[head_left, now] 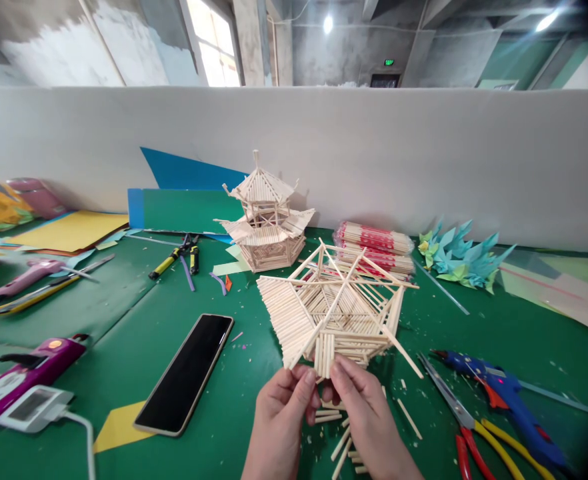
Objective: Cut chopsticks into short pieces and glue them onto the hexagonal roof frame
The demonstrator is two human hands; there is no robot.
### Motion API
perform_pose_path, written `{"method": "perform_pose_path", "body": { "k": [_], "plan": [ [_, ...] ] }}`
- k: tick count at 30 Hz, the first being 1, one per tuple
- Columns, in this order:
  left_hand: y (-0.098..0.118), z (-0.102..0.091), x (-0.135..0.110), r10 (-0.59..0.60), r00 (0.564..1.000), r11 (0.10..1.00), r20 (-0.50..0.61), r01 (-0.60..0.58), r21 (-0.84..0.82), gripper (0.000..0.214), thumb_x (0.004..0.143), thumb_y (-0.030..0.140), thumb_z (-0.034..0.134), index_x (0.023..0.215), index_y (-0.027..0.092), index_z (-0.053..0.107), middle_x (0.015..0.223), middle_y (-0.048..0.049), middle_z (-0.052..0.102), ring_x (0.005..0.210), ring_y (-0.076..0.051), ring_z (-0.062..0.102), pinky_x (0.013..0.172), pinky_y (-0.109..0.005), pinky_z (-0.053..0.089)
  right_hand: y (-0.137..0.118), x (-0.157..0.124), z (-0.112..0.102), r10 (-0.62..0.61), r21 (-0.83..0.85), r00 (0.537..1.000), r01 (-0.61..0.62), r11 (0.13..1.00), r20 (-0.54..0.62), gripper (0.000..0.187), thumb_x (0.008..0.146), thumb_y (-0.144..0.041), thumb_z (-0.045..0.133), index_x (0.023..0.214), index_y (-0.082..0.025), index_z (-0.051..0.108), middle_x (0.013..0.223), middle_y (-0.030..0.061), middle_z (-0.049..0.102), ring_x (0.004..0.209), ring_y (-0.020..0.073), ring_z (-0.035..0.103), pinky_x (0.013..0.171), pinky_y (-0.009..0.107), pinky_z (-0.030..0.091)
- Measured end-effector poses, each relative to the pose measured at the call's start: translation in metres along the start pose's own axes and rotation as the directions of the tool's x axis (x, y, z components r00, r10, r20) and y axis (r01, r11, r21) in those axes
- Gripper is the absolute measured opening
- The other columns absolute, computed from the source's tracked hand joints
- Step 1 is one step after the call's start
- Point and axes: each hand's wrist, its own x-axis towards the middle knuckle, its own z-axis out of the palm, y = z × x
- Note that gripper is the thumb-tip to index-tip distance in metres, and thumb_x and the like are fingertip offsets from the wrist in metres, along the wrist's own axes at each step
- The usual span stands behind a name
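Two bare hands at work over a green counter [254, 373]. Left hand [279, 413] and right hand [369, 410] close together, low in the middle; thumbs and fingers of both pinched narrow on the lower end of a row of short sticks [324, 353], laid side by side. The row stands at the near edge of the frame [277, 310], an open, many-sided build of pale sticks on the counter just beyond the hands. Left flank of the frame closed by a slatted panel; other roof bays open, only spars crossing them. One spar juts out to the right, toward the scissors [449, 393]. Loose sticks [341, 443] scattered beneath and between the wrists. Behind the frame, a two-roofed pagoda [264, 230], upright; right of it, wrapped bundles [374, 247] of sticks, then blue-green paper leaves [467, 257]. Far right, a blue glue gun [504, 390] on its side, just beside the scissors. Left of the hands, a dark-screened phone [187, 373] partly over yellow paper [119, 427]. Further left, a purple device [57, 363] with a cable plugged in; beyond it, a cutter [39, 297] and a pink tool [29, 277]. Pliers [174, 257] nearer the pagoda.
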Motion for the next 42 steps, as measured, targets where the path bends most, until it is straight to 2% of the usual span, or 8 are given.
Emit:
{"method": "perform_pose_path", "body": {
  "k": [9, 29, 42],
  "plan": [
    [0.0006, 0.0009, 0.0002, -0.013, 1.000, 1.000, -0.016, 0.013, -0.003, 0.025, 0.061, 0.035, 0.075, 0.060, 0.013, 0.063, 0.047, 0.0032, 0.055, 0.043, -0.006, 0.043, 0.044, -0.016, 0.034, -0.0078, -0.0021, 0.0026, 0.010, 0.004, 1.000, -0.010, 1.000, -0.008, 0.032, 0.090, -0.038, 0.038, 0.065, -0.019, 0.043, 0.060, -0.0032, 0.044, 0.057, 0.0113, 0.042, 0.056, 0.021, 0.038],
    [0.0028, 0.0027, -0.0014, -0.016, 1.000, 1.000, -0.018, 0.016, -0.009, 0.024, 0.061, 0.033, 0.076, 0.059, 0.012, 0.063, 0.046, 0.0031, 0.055, 0.043, -0.006, 0.042, 0.044, -0.016, 0.035, -0.0003, -0.0012, 0.0010, 0.035, 0.015, 0.999, -0.035, 0.999, -0.017, 0.033, 0.089, -0.043, 0.039, 0.065, -0.020, 0.042, 0.060, -0.0022, 0.046, 0.060, 0.0139, 0.048, 0.055, 0.023, 0.039],
    [0.0055, 0.0055, -0.0042, -0.015, 0.999, 1.000, -0.036, 0.014, -0.008, 0.024, 0.061, 0.032, 0.076, 0.058, 0.012, 0.063, 0.047, 0.0029, 0.055, 0.043, -0.005, 0.042, 0.044, -0.016, 0.034, 0.0014, -0.0008, 0.0017, 0.026, 0.021, 1.000, -0.025, 0.999, -0.008, 0.031, 0.091, -0.038, 0.037, 0.066, -0.020, 0.042, 0.062, -0.0024, 0.046, 0.061, 0.0132, 0.047, 0.057, 0.024, 0.038]
  ]
}}
